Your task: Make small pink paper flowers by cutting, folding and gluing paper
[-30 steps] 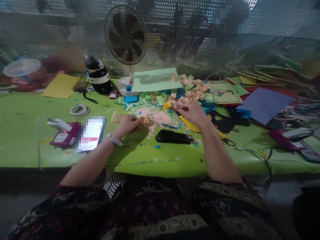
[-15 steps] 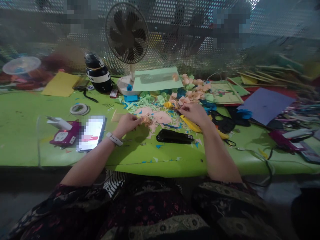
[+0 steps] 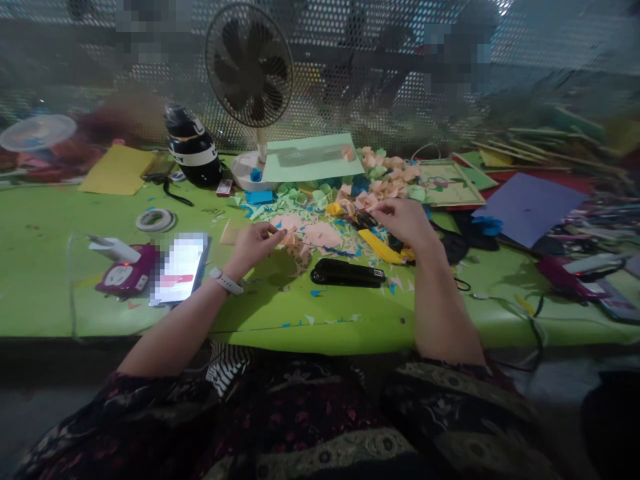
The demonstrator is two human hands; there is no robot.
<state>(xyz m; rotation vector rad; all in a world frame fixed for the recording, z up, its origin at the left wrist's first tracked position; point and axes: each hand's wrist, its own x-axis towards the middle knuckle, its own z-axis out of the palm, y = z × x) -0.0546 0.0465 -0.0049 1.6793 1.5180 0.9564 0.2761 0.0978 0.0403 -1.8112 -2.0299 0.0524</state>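
Note:
My left hand [image 3: 253,248], with a white watch on the wrist, is closed in a pinch at a small peach paper piece [image 3: 291,239] over the paper scraps. My right hand [image 3: 407,223] reaches to the heap of folded peach paper pieces [image 3: 395,175]. Its thumb and forefinger come together beside the heap's near edge; what they hold, if anything, is too small to make out. Below it lie a yellow strip [image 3: 381,247] and a dark tool, partly hidden. A black stapler [image 3: 347,273] rests between my forearms. Cut peach sheets [image 3: 323,234] lie among green and blue scraps.
A lit phone [image 3: 180,270], a purple device [image 3: 127,270] and a tape roll [image 3: 156,220] are at left. A fan [image 3: 249,67], a black bottle [image 3: 194,150] and a pale green sheet [image 3: 313,159] stand behind. Purple paper [image 3: 533,207] and a cable [image 3: 505,307] lie at right.
My right hand has shifted slightly right and up, away from the yellow piece and the dark tool. The left hand stays nearly in place, its fingers slightly raised. The view has shifted a little.

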